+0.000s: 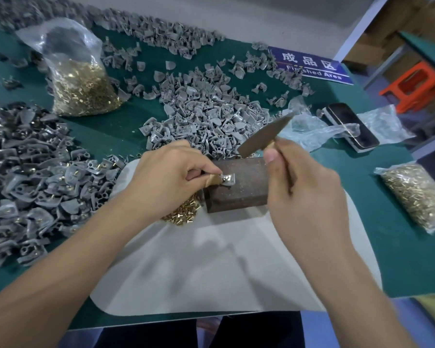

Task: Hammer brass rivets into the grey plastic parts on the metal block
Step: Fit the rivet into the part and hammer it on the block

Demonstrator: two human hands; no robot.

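A dark rusty metal block (246, 187) sits on a pale grey mat (211, 259) in the middle of the table. My left hand (171, 179) pinches a small grey plastic part (227, 179) with a rivet in it against the block's top left. My right hand (301, 194) grips the handle of a small hammer, and the hammer head (264, 135) is blurred and raised above the block's far edge. Loose brass rivets (183, 212) lie in a heap on the mat just left of the block, partly under my left wrist.
Heaps of grey plastic parts (206, 111) lie behind the block and along the left (30, 172). Two plastic bags of brass rivets stand at the back left (83, 89) and the right (417, 197). A phone (349, 126), crumpled plastic and a blue sign (312, 65) lie at the back right.
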